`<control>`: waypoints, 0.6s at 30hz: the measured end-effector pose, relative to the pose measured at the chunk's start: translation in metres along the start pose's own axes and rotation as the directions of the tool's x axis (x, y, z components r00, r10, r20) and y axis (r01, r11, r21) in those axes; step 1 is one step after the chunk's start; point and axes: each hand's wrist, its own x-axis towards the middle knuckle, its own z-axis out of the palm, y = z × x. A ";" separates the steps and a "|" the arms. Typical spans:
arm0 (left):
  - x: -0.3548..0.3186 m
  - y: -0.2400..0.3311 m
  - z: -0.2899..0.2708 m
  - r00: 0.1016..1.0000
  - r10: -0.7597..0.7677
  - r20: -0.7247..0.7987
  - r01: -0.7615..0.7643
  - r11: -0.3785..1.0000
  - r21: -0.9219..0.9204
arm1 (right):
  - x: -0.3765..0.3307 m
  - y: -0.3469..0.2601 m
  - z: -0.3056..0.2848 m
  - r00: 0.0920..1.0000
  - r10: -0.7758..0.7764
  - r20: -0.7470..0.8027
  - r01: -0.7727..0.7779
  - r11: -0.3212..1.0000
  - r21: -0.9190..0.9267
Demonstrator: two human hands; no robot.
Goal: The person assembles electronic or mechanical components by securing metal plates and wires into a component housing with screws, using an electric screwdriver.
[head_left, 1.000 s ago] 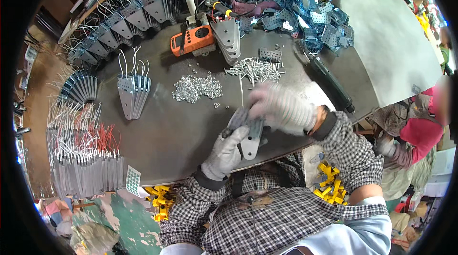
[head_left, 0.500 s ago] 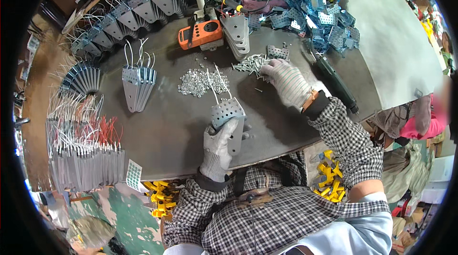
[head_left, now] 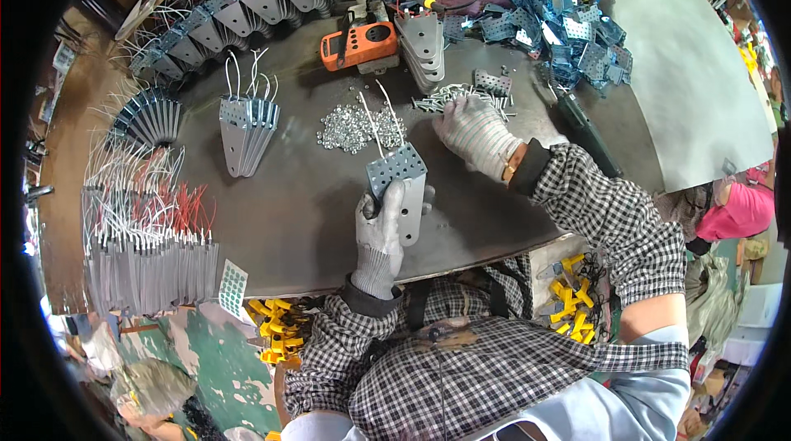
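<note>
Holding a grey plate (head_left: 410,214) with its perforated bracket (head_left: 401,165) above the near side of the table (head_left: 288,235), we are clasping it between the thumb and fingers of our left hand (head_left: 381,227) (two white wires (head_left: 372,124) are rising behind). Farther off, our right hand (head_left: 479,134) is curling beside the screw pile (head_left: 453,93); we cannot tell whether it is pinching anything.

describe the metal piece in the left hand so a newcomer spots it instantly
Find the dark worktop, then toward its near edge, where the gloved left hand has its grip on a grey metal plate. A hole-dotted, bluish bracket covers the plate's upper end, with two white wires sticking up. Unlike the similar wired plates bunched to its left, this one is in a hand.
</note>
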 end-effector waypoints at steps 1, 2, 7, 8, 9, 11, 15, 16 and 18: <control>0.001 0.000 0.000 0.999 0.011 0.032 -0.009 0.998 -0.063 | 0.002 -0.003 0.003 1.000 -0.003 -0.002 0.003 1.000 0.001; 0.001 0.000 -0.001 1.000 0.012 0.029 -0.010 0.998 -0.062 | 0.004 -0.007 0.006 0.999 0.037 -0.006 -0.037 0.999 -0.002; 0.004 -0.003 -0.001 0.996 -0.051 0.077 0.060 0.991 -0.118 | 0.008 -0.006 0.008 0.997 -0.035 -0.075 0.038 0.998 0.045; 0.003 -0.003 -0.002 0.996 -0.052 0.074 0.060 0.991 -0.119 | 0.008 -0.007 0.006 0.997 -0.041 -0.068 0.046 0.996 0.077; 0.004 -0.002 -0.002 0.995 -0.057 0.088 0.067 0.991 -0.119 | 0.010 -0.005 0.004 0.997 -0.048 -0.063 0.054 0.993 0.105; 0.006 -0.003 -0.002 0.993 -0.059 0.098 0.071 0.990 -0.123 | 0.008 0.001 0.003 0.999 0.001 -0.046 0.007 0.985 0.173; 0.006 -0.003 -0.008 0.994 -0.080 0.073 0.092 0.981 -0.173 | -0.011 -0.002 -0.029 0.905 0.398 -0.147 -0.004 0.354 0.935; 0.005 -0.003 -0.010 0.996 -0.049 0.068 0.058 0.988 -0.141 | -0.017 -0.009 -0.043 0.917 0.397 0.033 -0.063 0.065 0.996; 0.003 -0.002 -0.008 0.998 -0.050 0.039 0.054 0.991 -0.119 | -0.026 -0.018 -0.056 0.915 0.344 0.212 -0.137 -0.230 0.964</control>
